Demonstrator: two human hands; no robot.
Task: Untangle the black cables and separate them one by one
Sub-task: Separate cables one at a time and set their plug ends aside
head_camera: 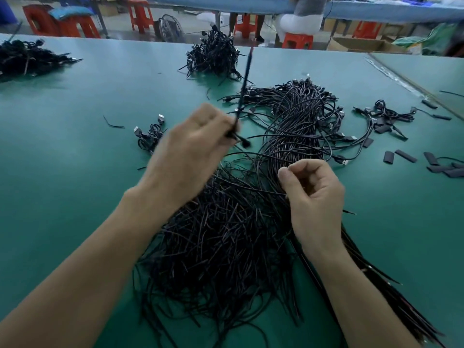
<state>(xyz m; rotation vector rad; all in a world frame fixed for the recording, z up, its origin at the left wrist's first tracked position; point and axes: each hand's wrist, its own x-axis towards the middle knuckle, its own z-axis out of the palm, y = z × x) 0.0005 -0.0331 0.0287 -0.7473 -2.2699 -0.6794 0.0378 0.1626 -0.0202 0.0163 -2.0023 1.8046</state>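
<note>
Right hand (313, 194), nearest the viewer, hangs over the large tangle of black cables (221, 247) with its fingers curled and thumb meeting forefinger; whether a strand is pinched there cannot be told. The tangle spreads across the green table (62, 146) between both forearms and runs on beyond the hands to plug ends. Left hand (193, 146), blurred and a little farther off, grips a single black cable (247, 69) that rises up and away from its fist. Just left of that hand lies a small bundle (150, 136) with metal plugs. Short black sleeves (401, 155) are scattered to the right. Farther back sits a cable heap (213, 56), another at far left (25, 56). Red stools (139, 15) stand beyond the table.
</note>
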